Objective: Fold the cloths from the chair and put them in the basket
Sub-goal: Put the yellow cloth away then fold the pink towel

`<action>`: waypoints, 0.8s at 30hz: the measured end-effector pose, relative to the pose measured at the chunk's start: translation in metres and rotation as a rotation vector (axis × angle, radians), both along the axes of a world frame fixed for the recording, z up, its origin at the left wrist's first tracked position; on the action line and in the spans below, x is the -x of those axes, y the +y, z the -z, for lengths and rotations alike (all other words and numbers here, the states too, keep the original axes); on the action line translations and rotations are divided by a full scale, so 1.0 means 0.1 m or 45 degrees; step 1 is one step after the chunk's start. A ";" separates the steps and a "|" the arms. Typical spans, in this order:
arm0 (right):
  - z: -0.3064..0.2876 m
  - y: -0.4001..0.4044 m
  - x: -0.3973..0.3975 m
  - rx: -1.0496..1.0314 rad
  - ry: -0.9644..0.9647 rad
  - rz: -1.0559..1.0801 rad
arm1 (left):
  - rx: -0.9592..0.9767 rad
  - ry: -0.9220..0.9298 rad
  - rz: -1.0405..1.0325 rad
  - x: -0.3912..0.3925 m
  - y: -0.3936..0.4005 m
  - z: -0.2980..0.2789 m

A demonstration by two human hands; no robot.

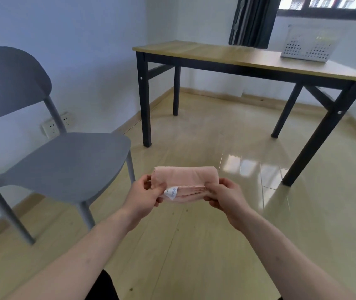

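A pink cloth (185,177), folded into a small thick rectangle with a white label at its near edge, hangs in the air in front of me. My left hand (145,194) pinches its left end and my right hand (224,195) pinches its right end. The grey chair (64,161) stands to the left, and no cloth shows on its seat. The white perforated basket (309,45) sits far off on the right part of the wooden table (205,51).
The table has black legs and a crossbrace reaching down to the shiny wooden floor (194,245) at right. A dark curtain (250,20) hangs behind the table. A wall socket (52,126) sits low behind the chair.
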State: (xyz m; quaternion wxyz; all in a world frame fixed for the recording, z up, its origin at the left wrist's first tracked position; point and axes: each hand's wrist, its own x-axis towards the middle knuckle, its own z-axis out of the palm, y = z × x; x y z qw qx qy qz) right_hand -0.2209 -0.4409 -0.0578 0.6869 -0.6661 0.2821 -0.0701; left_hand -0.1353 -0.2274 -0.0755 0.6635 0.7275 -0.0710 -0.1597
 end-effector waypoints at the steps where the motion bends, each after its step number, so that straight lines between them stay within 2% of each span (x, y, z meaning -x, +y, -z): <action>1: -0.04 0.01 -0.02 0.006 -0.030 -0.008 | 0.013 -0.009 -0.032 -0.01 0.01 -0.03; 6: -0.14 0.07 -0.11 0.054 -0.129 -0.059 | -0.006 -0.086 -0.169 -0.07 0.07 -0.18; 12: 0.08 0.11 -0.48 -0.082 -0.174 -0.056 | 0.057 -0.027 -0.290 -0.28 0.09 -0.12; 16: 0.42 0.06 -0.83 -0.159 -0.038 -0.014 | 0.038 0.141 -0.375 -0.57 0.00 0.20; 19: 0.49 0.01 -0.97 -0.210 0.116 0.025 | -0.070 0.264 -0.400 -0.60 -0.06 0.32; 22: 0.35 0.00 -0.92 -0.314 0.292 0.077 | -0.125 0.466 -0.444 -0.48 -0.08 0.14; 24: 0.07 -0.05 -0.83 -0.315 0.373 0.108 | -0.205 0.496 -0.460 -0.40 -0.12 -0.19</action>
